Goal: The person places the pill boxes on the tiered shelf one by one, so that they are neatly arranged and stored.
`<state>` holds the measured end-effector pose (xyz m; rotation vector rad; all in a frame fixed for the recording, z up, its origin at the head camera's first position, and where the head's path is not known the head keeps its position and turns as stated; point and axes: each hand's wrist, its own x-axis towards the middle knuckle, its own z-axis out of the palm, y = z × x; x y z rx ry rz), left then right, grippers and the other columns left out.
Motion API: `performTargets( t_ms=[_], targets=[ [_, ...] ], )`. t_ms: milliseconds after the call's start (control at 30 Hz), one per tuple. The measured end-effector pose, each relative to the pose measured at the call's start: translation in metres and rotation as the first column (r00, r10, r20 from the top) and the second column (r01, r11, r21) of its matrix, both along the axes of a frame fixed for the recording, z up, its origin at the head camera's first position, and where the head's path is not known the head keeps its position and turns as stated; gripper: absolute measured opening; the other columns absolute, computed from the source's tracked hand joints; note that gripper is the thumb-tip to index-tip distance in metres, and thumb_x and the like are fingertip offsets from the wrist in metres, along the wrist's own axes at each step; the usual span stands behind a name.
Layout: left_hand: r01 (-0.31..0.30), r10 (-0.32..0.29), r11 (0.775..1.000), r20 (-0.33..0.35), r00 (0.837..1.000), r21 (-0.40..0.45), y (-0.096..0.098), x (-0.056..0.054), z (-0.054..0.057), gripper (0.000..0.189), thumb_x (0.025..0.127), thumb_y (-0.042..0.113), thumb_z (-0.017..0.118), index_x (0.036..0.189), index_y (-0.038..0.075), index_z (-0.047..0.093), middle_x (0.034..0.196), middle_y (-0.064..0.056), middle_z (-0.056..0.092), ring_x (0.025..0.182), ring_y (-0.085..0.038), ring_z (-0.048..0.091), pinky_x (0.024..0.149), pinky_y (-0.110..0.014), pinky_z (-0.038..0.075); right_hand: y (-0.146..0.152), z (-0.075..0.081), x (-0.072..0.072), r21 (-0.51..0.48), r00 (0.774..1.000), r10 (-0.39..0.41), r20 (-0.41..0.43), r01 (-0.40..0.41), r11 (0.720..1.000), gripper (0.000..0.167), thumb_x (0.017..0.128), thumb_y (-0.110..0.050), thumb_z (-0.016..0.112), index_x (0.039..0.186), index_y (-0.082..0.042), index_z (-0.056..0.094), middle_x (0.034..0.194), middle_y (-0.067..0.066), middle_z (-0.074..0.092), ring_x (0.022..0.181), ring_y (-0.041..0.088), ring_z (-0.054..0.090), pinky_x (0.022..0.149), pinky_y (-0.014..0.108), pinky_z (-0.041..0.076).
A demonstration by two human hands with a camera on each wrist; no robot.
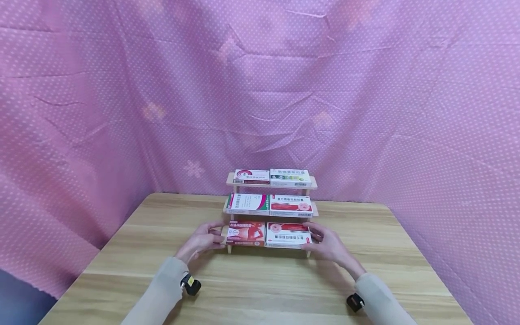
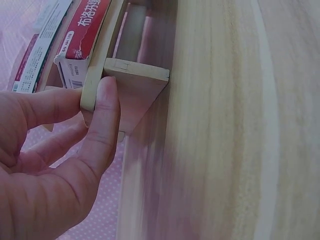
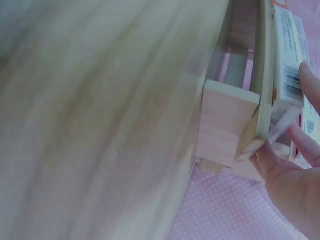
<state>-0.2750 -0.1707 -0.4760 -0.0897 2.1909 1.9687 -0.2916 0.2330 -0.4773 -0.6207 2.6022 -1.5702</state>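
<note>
A three-tier wooden display rack (image 1: 229,211) stands on the table with medicine boxes on each tier. My left hand (image 1: 204,239) pinches the left end of its bottom board (image 2: 91,87), thumb in front. Just above that grip lies a red medicine box (image 1: 245,232). At the other end, my right hand (image 1: 327,241) grips the right end of a white-and-red medicine box (image 1: 286,237), with thumb at the box's front and a finger at its back edge. In the right wrist view, its other fingers touch around the board's end (image 3: 252,135).
The middle tier bears a white-and-green box (image 1: 248,202) and a red-and-white box (image 1: 290,205). On the top tier are a white-and-maroon box (image 1: 251,176) and a white-and-green box (image 1: 289,177). A pink dotted curtain (image 1: 284,99) hangs behind the wooden table (image 1: 264,289).
</note>
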Motion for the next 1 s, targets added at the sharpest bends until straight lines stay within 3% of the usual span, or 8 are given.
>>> performTargets(
  t_ms=[333, 600, 833, 1000],
  targets=[
    [0.036, -0.036, 0.999, -0.028, 0.999, 0.002, -0.002, -0.002, -0.001, 0.071, 0.084, -0.015, 0.057, 0.149, -0.007, 0.029, 0.123, -0.031, 0.049, 0.09, -0.026, 0.066, 0.085, -0.04, 0.061, 0.016, 0.002, 0.002, -0.093, 0.998, 0.05, 0.029, -0.047, 0.995, 0.063, 0.087, -0.017, 0.074, 0.14, 0.004, 0.048, 0.141, 0.026, 0.051, 0.127, 0.042, 0.053, 0.102, 0.039, 0.051],
    [0.028, -0.029, 0.999, -0.025, 0.999, -0.017, 0.0, -0.003, -0.001, 0.069, 0.084, -0.014, 0.057, 0.148, -0.007, 0.031, 0.123, -0.031, 0.049, 0.088, -0.026, 0.066, 0.084, -0.04, 0.061, 0.017, 0.003, 0.002, -0.001, 0.997, -0.078, 0.001, 0.078, 0.997, 0.047, 0.094, -0.032, 0.065, 0.134, -0.007, 0.059, 0.133, 0.014, 0.062, 0.123, 0.03, 0.059, 0.104, 0.04, 0.051],
    [0.073, -0.086, 0.981, -0.069, 0.994, -0.178, -0.003, 0.0, 0.0, 0.068, 0.085, -0.004, 0.063, 0.147, -0.002, 0.036, 0.121, -0.027, 0.054, 0.088, -0.028, 0.065, 0.08, -0.044, 0.061, 0.028, 0.002, -0.005, 0.049, 0.978, -0.197, -0.063, 0.2, 0.979, 0.037, 0.099, -0.027, 0.058, 0.127, -0.004, 0.063, 0.127, 0.017, 0.065, 0.119, 0.033, 0.061, 0.101, 0.045, 0.052],
    [0.113, -0.156, 0.95, -0.129, 0.979, -0.291, -0.011, 0.002, 0.0, 0.061, 0.092, 0.009, 0.062, 0.147, -0.001, 0.037, 0.121, -0.025, 0.057, 0.089, -0.03, 0.065, 0.081, -0.045, 0.06, 0.036, 0.004, -0.01, 0.209, 0.973, -0.165, -0.164, 0.198, 0.958, 0.046, 0.1, -0.026, 0.055, 0.136, 0.002, 0.053, 0.142, 0.026, 0.05, 0.131, 0.044, 0.047, 0.109, 0.058, 0.041]
  ],
)
